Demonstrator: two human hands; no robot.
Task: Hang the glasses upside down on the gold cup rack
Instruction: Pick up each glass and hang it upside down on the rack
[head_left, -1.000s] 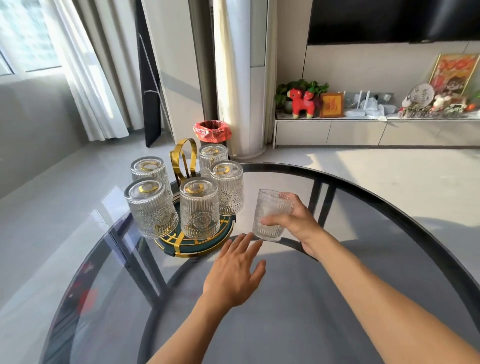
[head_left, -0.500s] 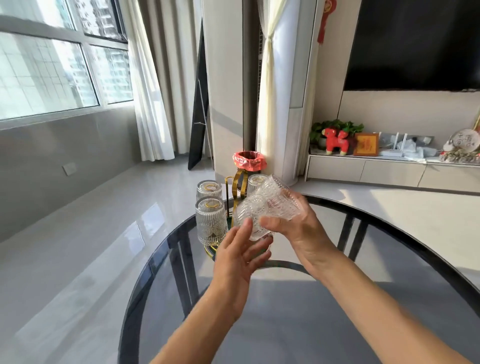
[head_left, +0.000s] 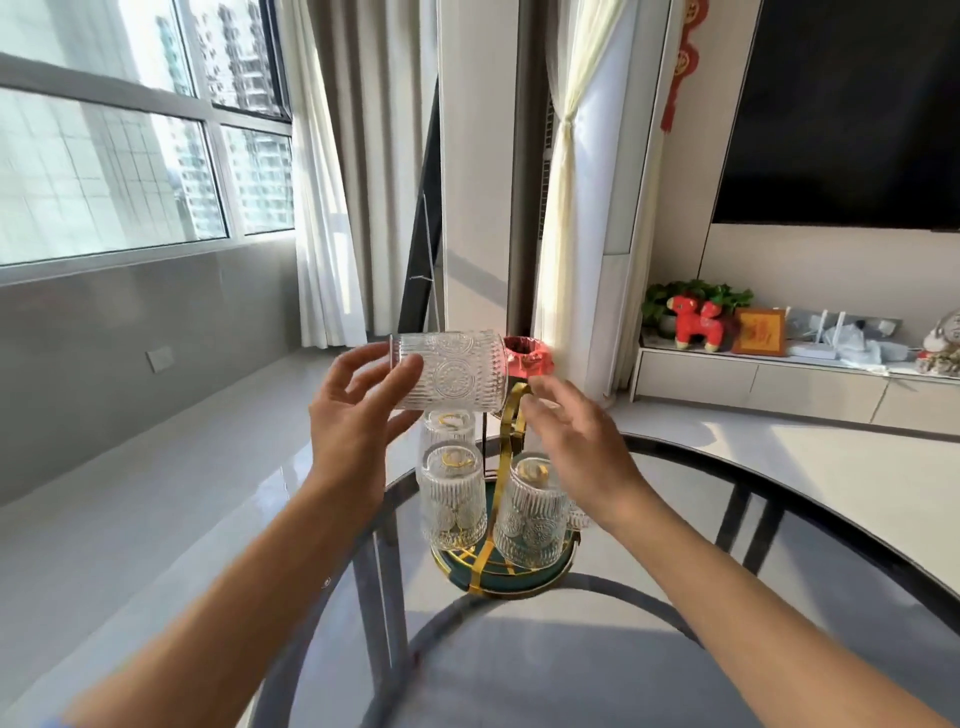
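Note:
A clear embossed glass (head_left: 457, 372) lies on its side in the air above the rack, rim to the left, held at that rim end by my left hand (head_left: 358, 415). My right hand (head_left: 576, 441) is just right of the glass, fingers spread, holding nothing. Below stands the gold cup rack (head_left: 511, 441) with its looped handle and a green round base (head_left: 506, 574). Several glasses hang upside down on it, among them one at the front left (head_left: 453, 499) and one at the front right (head_left: 530, 512).
The rack sits on a round dark glass table (head_left: 779, 519) with a black rim. Beyond it are a red-lined bin (head_left: 527, 356), curtains, a window on the left, and a low cabinet (head_left: 779, 379) with ornaments under a dark screen.
The glass has passed from my right hand to my left and turned onto its side, higher above the rack. My right hand has let go. The camera has tilted up.

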